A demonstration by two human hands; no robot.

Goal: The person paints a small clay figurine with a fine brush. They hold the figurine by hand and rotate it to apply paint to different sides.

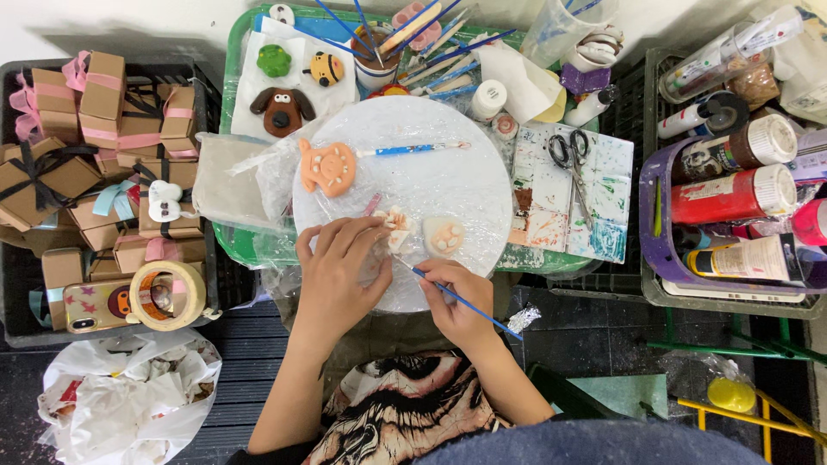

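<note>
Resting under hands (340,271): small cream clay figure (398,228).

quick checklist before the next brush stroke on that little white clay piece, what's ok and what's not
1. Left hand steadies the white clay piece: ok.
2. Right hand grips the blue brush: ok.
3. Brush tip reaches the piece: ok, though paint on the tip: cannot tell.
4. Second pale piece lies apart from the stroke: ok.
5. Orange figure lies apart from both hands: ok.
6. Plastic-wrapped round board lies flat: cannot tell.
</note>
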